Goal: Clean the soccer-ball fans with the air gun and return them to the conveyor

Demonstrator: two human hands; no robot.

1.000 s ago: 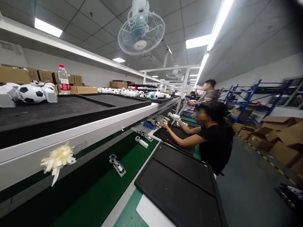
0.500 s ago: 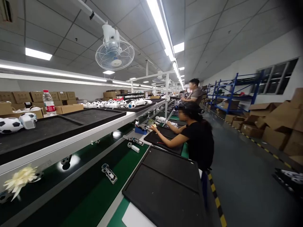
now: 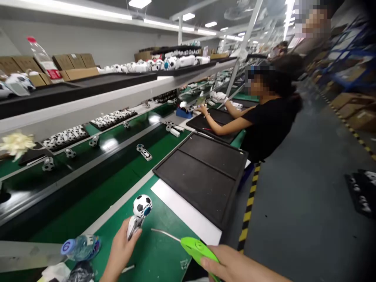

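Note:
Near the bottom centre of the head view, my left hand is closed around the white handle of a small device with a soccer-ball-patterned head. The ball end points up and shows a blue round spot at its side. To the right, my right hand grips a bright green-handled tool with a long, thin, slightly bent metal tip. That tip points left towards the device, apart from it. Below both hands lies a green work surface.
A black divided tray lies ahead on a white sheet. A bottle with a blue cap lies at lower left. Another soccer-ball device rests on the green conveyor belt. A co-worker sits beyond the tray.
The view has tilted down and shifted, so the tray sits higher in the picture. Both my hands, the held device and the green tool have come into view.

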